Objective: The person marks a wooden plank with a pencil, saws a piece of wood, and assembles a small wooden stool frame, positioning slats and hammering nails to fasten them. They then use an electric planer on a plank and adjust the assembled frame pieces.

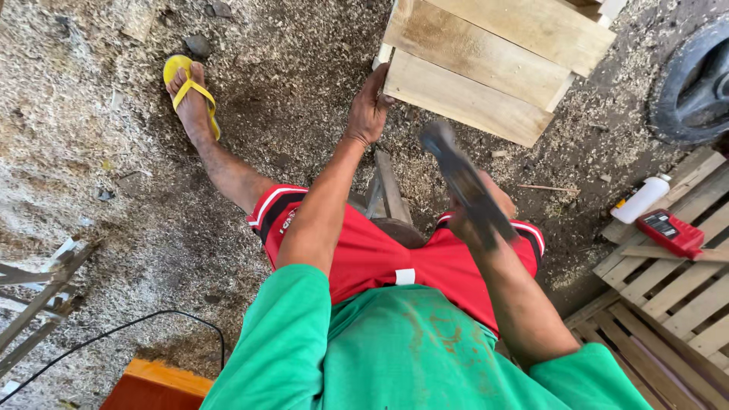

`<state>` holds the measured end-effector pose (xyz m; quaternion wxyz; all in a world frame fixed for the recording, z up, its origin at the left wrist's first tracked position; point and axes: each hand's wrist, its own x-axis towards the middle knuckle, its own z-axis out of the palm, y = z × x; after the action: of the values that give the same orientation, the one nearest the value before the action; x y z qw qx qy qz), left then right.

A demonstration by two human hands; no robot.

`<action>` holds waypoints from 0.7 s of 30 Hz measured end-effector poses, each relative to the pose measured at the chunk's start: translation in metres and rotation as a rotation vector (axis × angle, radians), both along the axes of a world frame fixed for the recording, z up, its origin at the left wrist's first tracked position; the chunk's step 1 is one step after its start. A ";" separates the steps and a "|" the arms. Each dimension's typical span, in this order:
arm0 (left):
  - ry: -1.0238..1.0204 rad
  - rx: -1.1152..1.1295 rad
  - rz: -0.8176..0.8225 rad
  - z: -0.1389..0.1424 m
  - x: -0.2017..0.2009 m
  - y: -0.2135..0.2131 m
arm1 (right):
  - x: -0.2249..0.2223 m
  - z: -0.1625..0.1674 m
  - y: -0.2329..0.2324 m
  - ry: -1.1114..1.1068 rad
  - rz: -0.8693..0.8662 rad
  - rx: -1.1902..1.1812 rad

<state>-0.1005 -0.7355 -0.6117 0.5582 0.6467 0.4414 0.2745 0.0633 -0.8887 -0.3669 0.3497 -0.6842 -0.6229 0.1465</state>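
My left hand (pixel 369 108) grips the lower left edge of a wooden box made of pale planks (pixel 486 64), which stands tilted on the ground ahead. In my right hand (pixel 480 219) I hold a dark hammer (pixel 463 181), raised in front of my lap and blurred by motion, its head pointing toward the box. I sit on a low wooden stool (pixel 389 199) in red shorts and a green shirt. My left foot wears a yellow sandal (pixel 185 88).
Sawdust and dirt cover the ground. Slatted wooden pallets (pixel 668 281) lie at the right with a white bottle (pixel 642 199) and a red container (pixel 670 232) on them. A black wheel (pixel 695 83) is at the upper right. A black cable (pixel 114 334) and an orange board (pixel 156 386) lie at the lower left.
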 end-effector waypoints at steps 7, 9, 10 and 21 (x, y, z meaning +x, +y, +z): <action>-0.013 -0.001 0.065 -0.004 0.004 -0.002 | -0.004 -0.035 0.027 0.084 -0.126 -0.303; -0.035 -0.043 0.049 -0.001 0.003 -0.002 | 0.008 -0.018 0.011 -0.024 -0.053 -0.113; -0.049 -0.045 0.040 0.000 0.003 -0.002 | 0.010 -0.017 0.009 -0.159 0.030 0.063; 0.019 -0.034 -0.037 0.003 -0.003 0.005 | -0.002 -0.045 0.011 -0.042 -0.099 -0.261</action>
<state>-0.1031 -0.7300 -0.6083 0.5697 0.6478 0.4393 0.2506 0.0608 -0.8774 -0.4114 0.2515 -0.7568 -0.5710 0.1946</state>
